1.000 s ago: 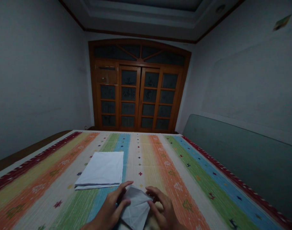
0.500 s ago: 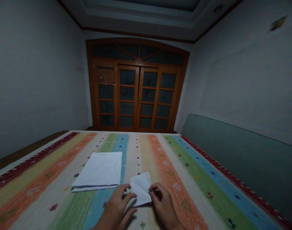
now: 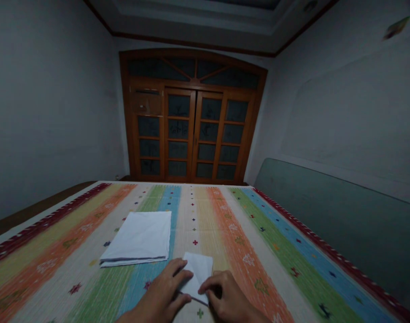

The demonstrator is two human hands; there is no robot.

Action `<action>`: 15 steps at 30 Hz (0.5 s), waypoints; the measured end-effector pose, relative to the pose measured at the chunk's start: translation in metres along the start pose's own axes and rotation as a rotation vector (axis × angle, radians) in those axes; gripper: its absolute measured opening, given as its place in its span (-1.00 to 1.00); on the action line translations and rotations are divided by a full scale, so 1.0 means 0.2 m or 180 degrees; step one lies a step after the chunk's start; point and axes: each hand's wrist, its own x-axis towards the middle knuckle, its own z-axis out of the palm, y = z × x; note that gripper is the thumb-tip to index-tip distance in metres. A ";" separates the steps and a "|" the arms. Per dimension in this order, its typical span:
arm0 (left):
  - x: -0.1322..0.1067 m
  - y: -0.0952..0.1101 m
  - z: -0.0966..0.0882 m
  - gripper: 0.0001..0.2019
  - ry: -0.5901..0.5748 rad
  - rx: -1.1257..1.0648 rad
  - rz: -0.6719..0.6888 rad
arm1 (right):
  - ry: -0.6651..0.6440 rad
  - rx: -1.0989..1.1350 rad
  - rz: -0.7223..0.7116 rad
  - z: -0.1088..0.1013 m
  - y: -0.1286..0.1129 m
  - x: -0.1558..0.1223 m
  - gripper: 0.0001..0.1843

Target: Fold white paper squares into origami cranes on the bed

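Observation:
My left hand (image 3: 161,291) and my right hand (image 3: 227,296) lie low in view, their fingertips on a small folded white sheet (image 3: 198,273), perhaps paper or thin cloth. The left fingers rest along its left edge, and the right fingers meet its lower right corner. The hands hide part of its lower edge. Left of my hands lies a larger, neatly stacked white pile of sheets (image 3: 137,237), which neither hand touches.
Everything lies on a striped woven cover (image 3: 194,211) with small embroidered motifs and red borders. A grey-green padded panel (image 3: 329,211) runs along the right side. Glazed wooden doors (image 3: 191,134) stand beyond the far edge.
The small white sheet is now flatter and more compact, with a dark fold line along its lower edge. My right hand has moved down and in over it. The white pile has not moved.

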 end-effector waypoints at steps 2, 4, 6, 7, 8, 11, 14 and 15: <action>0.01 0.01 -0.01 -0.56 -0.0065 -0.0003 -0.0053 | -0.0065 -0.0041 -0.0082 -0.02 0.00 0.00 -0.70; 0.02 0.02 -0.04 -0.58 -0.0156 0.0015 -0.0110 | -0.0051 -0.0152 -0.0129 -0.05 -0.01 0.02 -0.71; 0.02 0.02 -0.06 -0.60 -0.0244 -0.0007 -0.0074 | -0.0008 -0.0296 -0.0239 -0.09 -0.01 0.05 -0.70; 0.03 0.02 -0.08 -0.62 -0.0279 -0.0037 -0.0022 | -0.0008 -0.0335 -0.0333 -0.10 0.00 0.06 -0.67; 0.03 0.01 -0.09 -0.63 -0.0299 -0.0073 0.0029 | -0.0005 -0.0346 -0.0446 -0.11 0.01 0.06 -0.62; 0.02 -0.02 -0.10 -0.64 -0.0316 -0.0170 0.0085 | -0.0053 -0.0331 -0.0748 -0.12 0.05 0.05 -0.48; 0.02 -0.06 -0.09 -0.63 -0.0292 -0.0226 0.0104 | -0.0235 -0.0212 -0.0600 -0.10 0.08 0.04 -0.48; 0.02 -0.06 -0.09 -0.63 -0.0286 -0.0252 0.0134 | -0.0281 -0.0146 -0.0527 -0.09 0.08 0.03 -0.51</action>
